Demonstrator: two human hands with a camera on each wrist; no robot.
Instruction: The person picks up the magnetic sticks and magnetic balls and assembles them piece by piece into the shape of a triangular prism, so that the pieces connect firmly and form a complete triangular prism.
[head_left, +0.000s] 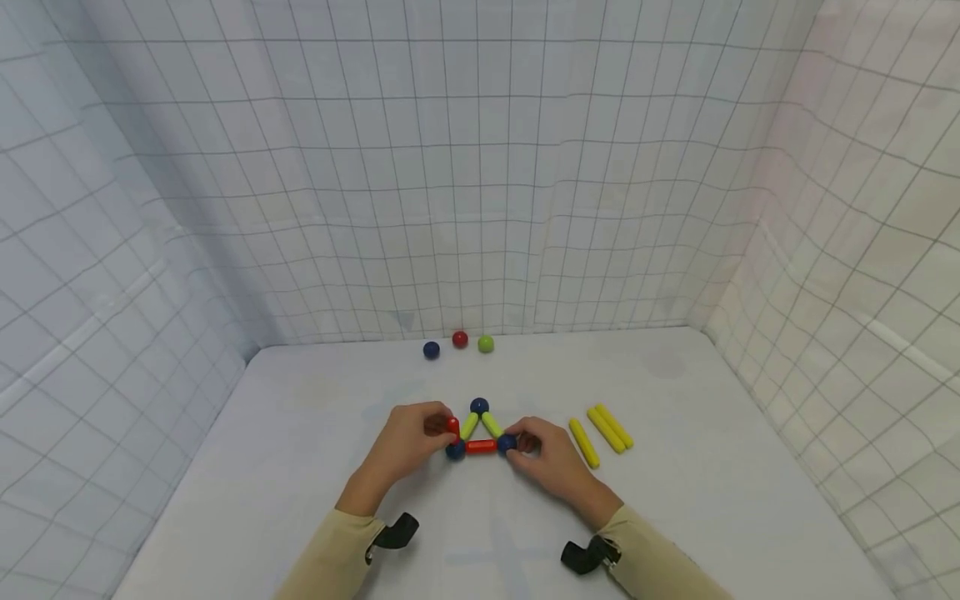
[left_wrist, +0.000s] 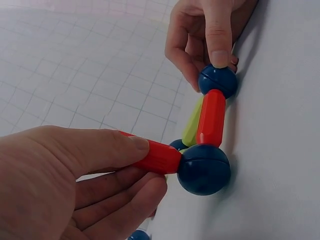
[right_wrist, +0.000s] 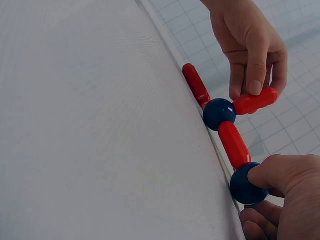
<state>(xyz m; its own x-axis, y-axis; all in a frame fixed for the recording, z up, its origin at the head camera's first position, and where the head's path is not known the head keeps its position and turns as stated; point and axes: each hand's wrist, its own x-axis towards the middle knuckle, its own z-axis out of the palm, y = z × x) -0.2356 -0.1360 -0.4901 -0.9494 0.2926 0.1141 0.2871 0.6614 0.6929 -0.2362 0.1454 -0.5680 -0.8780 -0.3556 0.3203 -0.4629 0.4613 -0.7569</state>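
Observation:
A flat triangle lies on the table: two lime-green rods (head_left: 491,424) and a red rod (head_left: 481,447) join three dark blue balls at its corners. My left hand (head_left: 405,442) pinches a second red rod (left_wrist: 160,158) between thumb and fingers; it stands up from the near-left blue ball (left_wrist: 204,170), its end against the ball. My right hand (head_left: 551,458) holds the near-right blue ball (right_wrist: 247,184) between thumb and fingers. The far blue ball (head_left: 479,406) tops the triangle, untouched by either hand.
Three yellow rods (head_left: 584,442) lie to the right of my right hand. Towards the back stand a blue ball (head_left: 431,350), a red ball (head_left: 460,339) and a green ball (head_left: 486,343). Another red rod (right_wrist: 195,82) shows past the joined pieces. Gridded white curtains (head_left: 480,167) surround the table.

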